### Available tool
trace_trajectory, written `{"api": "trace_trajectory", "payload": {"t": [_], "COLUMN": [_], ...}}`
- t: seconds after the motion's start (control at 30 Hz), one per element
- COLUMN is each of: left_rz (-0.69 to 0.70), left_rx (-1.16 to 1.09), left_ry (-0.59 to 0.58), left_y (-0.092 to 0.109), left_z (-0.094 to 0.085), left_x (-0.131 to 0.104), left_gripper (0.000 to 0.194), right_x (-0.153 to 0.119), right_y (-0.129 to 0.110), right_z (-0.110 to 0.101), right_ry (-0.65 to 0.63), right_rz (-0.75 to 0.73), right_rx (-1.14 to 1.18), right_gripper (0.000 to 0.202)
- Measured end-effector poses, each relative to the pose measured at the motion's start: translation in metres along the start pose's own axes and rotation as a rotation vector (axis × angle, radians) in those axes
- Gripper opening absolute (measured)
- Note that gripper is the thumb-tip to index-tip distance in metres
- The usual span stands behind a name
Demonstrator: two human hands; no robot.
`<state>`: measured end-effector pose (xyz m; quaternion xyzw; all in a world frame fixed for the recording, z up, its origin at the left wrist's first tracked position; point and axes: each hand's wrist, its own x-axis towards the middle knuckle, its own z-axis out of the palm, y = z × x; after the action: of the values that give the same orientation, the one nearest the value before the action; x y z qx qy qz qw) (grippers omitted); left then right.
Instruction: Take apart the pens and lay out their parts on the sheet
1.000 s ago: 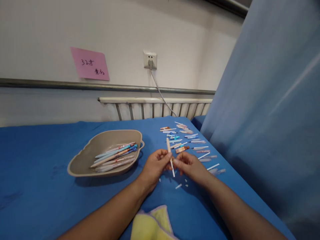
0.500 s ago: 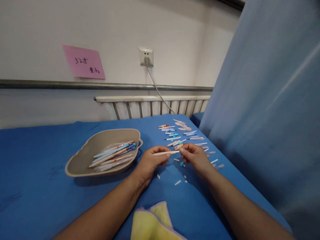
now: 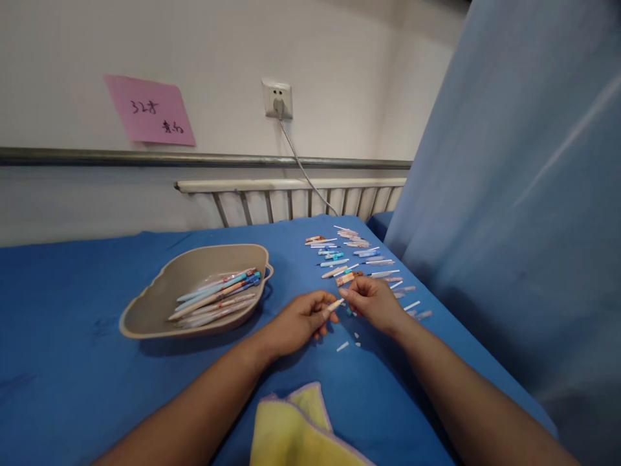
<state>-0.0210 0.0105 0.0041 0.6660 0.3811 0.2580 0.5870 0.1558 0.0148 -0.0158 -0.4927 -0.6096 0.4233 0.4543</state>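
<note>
A cream pen barrel (image 3: 334,305) lies in my left hand (image 3: 303,321), pinched between thumb and fingers. It tilts up to the right, and most of its length is hidden by the hand. My right hand (image 3: 378,303) meets the barrel's upper end, thumb and forefinger closed on a thin white piece (image 3: 342,300) there. Whether that piece is a refill or a tip is too small to tell. Just past the hands lie loose pen parts (image 3: 345,279), orange and cream. Small white bits (image 3: 343,347) are scattered on the blue cloth below my fingers.
On the left a beige basin (image 3: 140,317) holds several pens (image 3: 213,301). Rows of pen parts and white refills (image 3: 371,262) run along the right side of the blue cloth (image 3: 72,375). A yellow cloth (image 3: 291,427) lies in front. A blue curtain (image 3: 509,194) hangs at right.
The barrel has gone from nearly level to tilted, and less of it shows from my left hand. My left hand has shifted slightly right, nearer my right hand. The view has shifted a little.
</note>
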Motion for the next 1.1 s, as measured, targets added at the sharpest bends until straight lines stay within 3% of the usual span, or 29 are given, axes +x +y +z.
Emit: {"api": "trace_trajectory", "payload": {"t": [0.1, 0.27, 0.53, 0.73, 1.1], "left_rz": [0.02, 0.071, 0.151, 0.136, 0.112], "left_rx": [0.054, 0.139, -0.05, -0.104, -0.153], "left_ry": [-0.011, 0.07, 0.063, 0.04, 0.02], "left_y": [0.001, 0.0, 0.0, -0.001, -0.002], "left_z": [0.002, 0.004, 0.0, -0.002, -0.002], "left_x": [-0.001, 0.0, 0.0, 0.0, -0.001], "left_gripper": [0.023, 0.024, 0.028, 0.028, 0.021], "right_x": [0.0, -0.001, -0.006, -0.01, -0.012], "right_y": [0.003, 0.004, -0.01, -0.014, -0.021], "right_z": [0.0, 0.002, 0.005, 0.005, -0.008], "right_ry": [-0.016, -0.04, -0.089, -0.061, -0.153], "right_rz": [0.005, -0.013, -0.142, -0.194, -0.201], "right_rx": [-0.081, -0.109, 0.232, 0.191, -0.009], "right_gripper": [0.032, 0.034, 0.024, 0.014, 0.014]}}
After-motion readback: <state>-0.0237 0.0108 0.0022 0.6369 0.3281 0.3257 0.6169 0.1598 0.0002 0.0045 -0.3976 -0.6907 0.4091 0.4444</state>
